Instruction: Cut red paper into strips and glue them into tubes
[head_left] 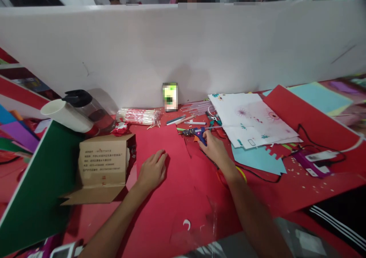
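Note:
My right hand (213,147) is closed around the handle of a blue glue gun (201,134), whose nozzle points left. A clear glue stick (214,127) sticks out of its back end. My left hand (153,169) rests on a sheet of red paper (171,197), palm down, with the fingers loosely laid on it and nothing visible in them. Beyond the paper lie several pens (175,120) and a bundle of thin wooden sticks (138,116) in clear wrap. A small white curved scrap (187,224) lies near the front of the table.
An opened cardboard box (103,166) stands at the left beside a green board (37,189). Behind them are a white paper cup (67,115) and a dark-lidded jug (91,109). Drawn-on white sheets (254,116), a purple device (311,164) and cables lie right. A white partition (183,44) closes the back.

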The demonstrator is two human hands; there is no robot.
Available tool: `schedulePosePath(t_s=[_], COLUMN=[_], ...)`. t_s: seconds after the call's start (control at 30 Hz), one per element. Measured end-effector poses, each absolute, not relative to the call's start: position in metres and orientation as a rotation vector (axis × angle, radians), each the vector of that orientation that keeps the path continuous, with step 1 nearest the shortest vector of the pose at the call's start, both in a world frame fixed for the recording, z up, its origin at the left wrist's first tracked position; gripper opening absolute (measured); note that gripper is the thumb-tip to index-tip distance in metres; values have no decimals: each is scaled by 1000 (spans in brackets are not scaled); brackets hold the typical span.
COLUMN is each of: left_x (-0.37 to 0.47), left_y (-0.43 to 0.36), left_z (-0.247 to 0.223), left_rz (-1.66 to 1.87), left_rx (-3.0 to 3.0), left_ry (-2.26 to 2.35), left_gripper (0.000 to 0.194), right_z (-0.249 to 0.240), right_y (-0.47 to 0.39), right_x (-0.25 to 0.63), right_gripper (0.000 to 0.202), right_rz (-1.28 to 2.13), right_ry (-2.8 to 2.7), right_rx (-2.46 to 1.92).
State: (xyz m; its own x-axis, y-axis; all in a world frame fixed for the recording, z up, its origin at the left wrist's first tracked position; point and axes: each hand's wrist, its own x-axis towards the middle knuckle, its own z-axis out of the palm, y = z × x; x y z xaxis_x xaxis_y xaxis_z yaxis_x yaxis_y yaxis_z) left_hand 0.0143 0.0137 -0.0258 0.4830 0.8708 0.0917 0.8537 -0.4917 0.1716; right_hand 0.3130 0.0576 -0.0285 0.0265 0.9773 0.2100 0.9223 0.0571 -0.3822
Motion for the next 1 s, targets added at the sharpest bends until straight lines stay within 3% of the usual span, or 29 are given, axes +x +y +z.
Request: schedulePosePath(t_s=[0.2, 0.37, 0.6, 1.0], left_x=[10, 10, 9, 10], left_y=[16, 17, 18, 18], left_z=[-37, -35, -36, -38], left_rz=[375, 362, 376, 406], left_rx=[2669, 2674, 2629, 2671], left_ry=[1484, 1490, 1479, 1481], left_gripper=[42, 39, 41, 38], right_z=[-22, 11, 64, 23], right_y=[59, 53, 62, 93], right_x=[310, 317, 365, 367], right_gripper=[12, 15, 25, 29], right_rz=[177, 129, -8, 6], right_ry=[-1852, -1758, -1836, -1982], right_rx=[-1859, -1792, -2105, -2404])
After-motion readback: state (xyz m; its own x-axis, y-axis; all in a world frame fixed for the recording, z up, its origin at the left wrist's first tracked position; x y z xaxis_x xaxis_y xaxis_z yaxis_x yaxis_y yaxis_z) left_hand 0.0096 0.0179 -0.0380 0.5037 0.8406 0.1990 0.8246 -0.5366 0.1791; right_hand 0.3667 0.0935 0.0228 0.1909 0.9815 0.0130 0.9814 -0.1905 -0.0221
